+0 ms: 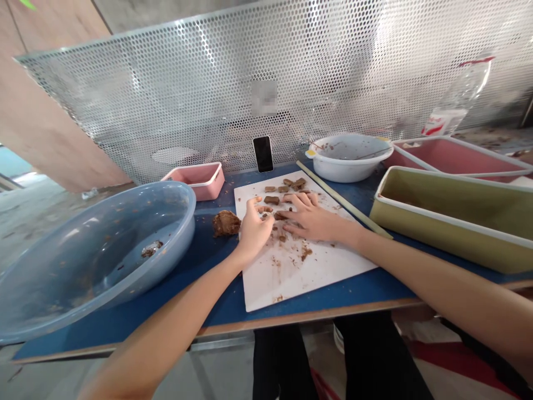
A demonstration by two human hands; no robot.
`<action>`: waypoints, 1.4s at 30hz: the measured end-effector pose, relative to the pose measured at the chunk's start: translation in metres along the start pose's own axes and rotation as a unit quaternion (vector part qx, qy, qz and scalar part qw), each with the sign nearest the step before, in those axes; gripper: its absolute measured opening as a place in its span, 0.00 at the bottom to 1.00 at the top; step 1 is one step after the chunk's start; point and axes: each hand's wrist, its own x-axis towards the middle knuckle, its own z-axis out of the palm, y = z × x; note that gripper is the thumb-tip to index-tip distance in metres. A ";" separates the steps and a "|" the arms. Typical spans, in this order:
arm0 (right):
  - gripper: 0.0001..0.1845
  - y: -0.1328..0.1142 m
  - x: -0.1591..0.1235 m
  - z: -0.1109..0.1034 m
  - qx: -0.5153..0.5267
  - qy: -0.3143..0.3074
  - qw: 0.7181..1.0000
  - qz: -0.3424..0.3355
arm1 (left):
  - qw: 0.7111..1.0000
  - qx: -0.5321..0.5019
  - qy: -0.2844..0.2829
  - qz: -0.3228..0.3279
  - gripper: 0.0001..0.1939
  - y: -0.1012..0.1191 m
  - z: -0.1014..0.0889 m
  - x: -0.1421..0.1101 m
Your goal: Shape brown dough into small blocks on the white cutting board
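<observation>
On the white board [266,283] lie several small brown clay-like pieces, among them a flat block [272,200] just beyond my hands. My left hand [256,228] rests at the board's left side, fingers bent but apart, close to small crumbs. Palm down, my right hand [310,218] spreads its fingers over the middle of the board. Its fingertips touch or cover a dark brown piece [283,215], partly hidden. Brown smears and crumbs [306,253] dot the board nearer to me. A larger brown lump [226,223] sits beside the board's left edge.
A big blue basin [175,244] stands left, with a small pink box [210,183] behind. A phone [263,154] leans upright at the back. Rightward are a pale strip [345,200], a white basin [345,169], a green trough [449,222], a pink tray [466,153] and a plastic bottle [462,100].
</observation>
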 end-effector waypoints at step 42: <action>0.26 0.000 -0.002 -0.004 -0.005 0.007 1.000 0.002 | 0.997 -0.074 -0.020 0.014 0.28 0.019 -0.009 -0.002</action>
